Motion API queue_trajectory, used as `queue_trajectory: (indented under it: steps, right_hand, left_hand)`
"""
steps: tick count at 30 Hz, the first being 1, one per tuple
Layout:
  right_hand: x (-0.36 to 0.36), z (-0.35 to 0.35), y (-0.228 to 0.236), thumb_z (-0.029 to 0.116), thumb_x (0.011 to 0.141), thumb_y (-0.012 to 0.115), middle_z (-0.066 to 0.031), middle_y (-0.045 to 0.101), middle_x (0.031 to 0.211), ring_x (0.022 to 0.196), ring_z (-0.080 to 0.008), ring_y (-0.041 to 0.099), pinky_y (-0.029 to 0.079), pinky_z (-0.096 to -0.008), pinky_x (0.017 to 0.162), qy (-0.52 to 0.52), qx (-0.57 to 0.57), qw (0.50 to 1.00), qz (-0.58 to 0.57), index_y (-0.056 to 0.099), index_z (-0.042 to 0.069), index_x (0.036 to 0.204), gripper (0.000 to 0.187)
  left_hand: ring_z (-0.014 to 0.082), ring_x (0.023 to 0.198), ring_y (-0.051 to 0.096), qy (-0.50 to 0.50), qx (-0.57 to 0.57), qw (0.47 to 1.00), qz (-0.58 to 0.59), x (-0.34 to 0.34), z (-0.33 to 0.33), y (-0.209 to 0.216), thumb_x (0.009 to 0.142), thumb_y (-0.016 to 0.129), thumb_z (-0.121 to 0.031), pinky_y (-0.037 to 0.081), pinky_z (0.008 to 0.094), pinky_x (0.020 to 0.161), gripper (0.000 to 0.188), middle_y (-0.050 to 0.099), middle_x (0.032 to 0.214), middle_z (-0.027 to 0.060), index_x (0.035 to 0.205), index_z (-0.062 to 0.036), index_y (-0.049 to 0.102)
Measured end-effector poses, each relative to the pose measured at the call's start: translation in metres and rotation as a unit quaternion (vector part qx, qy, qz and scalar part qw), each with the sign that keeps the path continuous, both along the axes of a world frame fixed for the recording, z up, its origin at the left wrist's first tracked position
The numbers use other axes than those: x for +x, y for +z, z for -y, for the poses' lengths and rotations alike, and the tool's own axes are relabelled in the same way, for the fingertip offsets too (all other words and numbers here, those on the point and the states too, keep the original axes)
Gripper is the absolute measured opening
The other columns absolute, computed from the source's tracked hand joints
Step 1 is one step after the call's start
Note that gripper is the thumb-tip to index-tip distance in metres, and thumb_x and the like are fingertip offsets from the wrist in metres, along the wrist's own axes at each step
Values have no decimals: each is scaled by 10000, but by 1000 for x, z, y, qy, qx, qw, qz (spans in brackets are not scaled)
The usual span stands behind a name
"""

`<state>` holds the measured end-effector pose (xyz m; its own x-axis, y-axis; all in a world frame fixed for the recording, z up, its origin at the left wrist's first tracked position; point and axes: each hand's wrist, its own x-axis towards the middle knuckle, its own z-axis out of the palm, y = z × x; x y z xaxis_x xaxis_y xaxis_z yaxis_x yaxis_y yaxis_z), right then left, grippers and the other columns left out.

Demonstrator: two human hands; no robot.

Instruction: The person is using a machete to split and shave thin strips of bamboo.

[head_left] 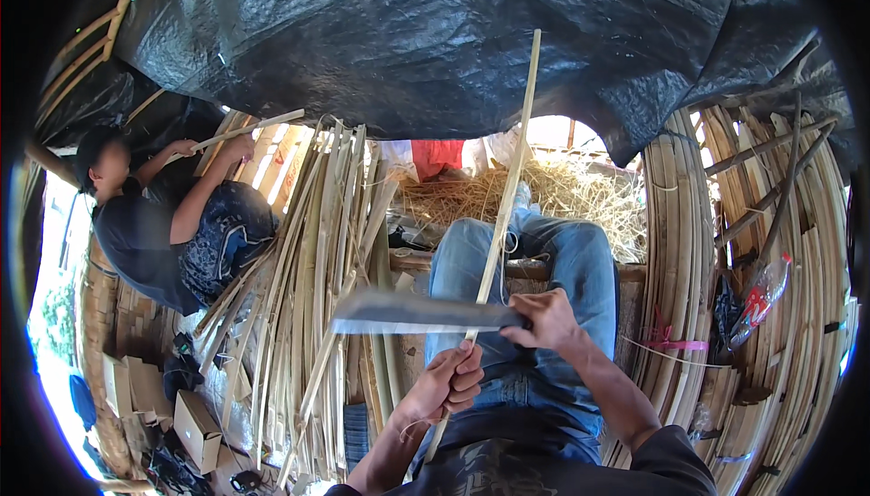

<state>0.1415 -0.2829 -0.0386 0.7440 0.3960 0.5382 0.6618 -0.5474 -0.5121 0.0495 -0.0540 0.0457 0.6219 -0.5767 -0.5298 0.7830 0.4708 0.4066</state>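
A long, pale bamboo strip [509, 179] runs up from my lap, slanting away between my knees toward the dark sheeting. My left hand [444, 380] is wrapped round its lower part, the thumb lying along it. In my right hand [546, 317] is the handle of a machete [421, 312]. Its broad grey blade points left and crosses the strip just above my left hand; the blade's tip is blurred. Whether the edge bites into the strip I cannot tell. A thin loose fibre hangs near my left wrist.
Many split bamboo slats [317, 287] lean at my left, and bundled slats [675, 251] stand at my right beside a plastic bottle [766, 301]. Another person [181, 224] sits at the far left holding a strip. Straw [580, 201] lies ahead; cardboard boxes [198, 428] stand lower left. Black sheeting [408, 43] hangs overhead.
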Motion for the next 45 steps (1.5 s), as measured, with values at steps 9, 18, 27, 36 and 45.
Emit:
queue_trajectory:
  steps: [9,18,27,36,45]
  right_hand:
    - [1,0,4,528,805,748,-90,687,715,571,-269,679,533,-365,544,-5,-35,998,-43,660,55,798,481]
    - [36,9,7,348,841,714,-135,648,635,536,-335,655,538,-397,535,-116,140,979,-92,696,15,843,333]
    - [57,22,-2,290,884,673,-166,598,593,483,-338,608,489,-416,496,-185,156,962,-128,650,16,781,293]
    - [74,36,-17,422,833,696,-112,639,586,436,-243,602,479,-389,444,-101,45,993,44,733,11,880,416]
    - [149,112,-16,700,951,446,37,308,492,374,-99,305,296,-292,358,-340,599,649,-323,412,137,686,623]
  left_hand:
    - [37,465,173,0,46,999,5,3,0,1,1095,332,-425,137,225,385,414,209,598,-85,782,-155,359]
    - [25,449,165,-19,34,999,9,-2,3,9,1088,326,-450,126,215,364,419,214,596,-93,780,-169,361]
    - [29,451,172,-18,50,999,2,-3,0,17,1095,329,-417,133,221,368,405,223,593,-91,781,-162,364]
    - [37,429,155,-5,47,999,-15,-7,-5,17,1089,341,-430,122,232,357,419,212,572,-92,757,-175,359]
    - [58,460,269,52,188,980,-35,-57,-32,-13,1076,416,-377,230,231,409,376,325,597,-79,760,-178,457]
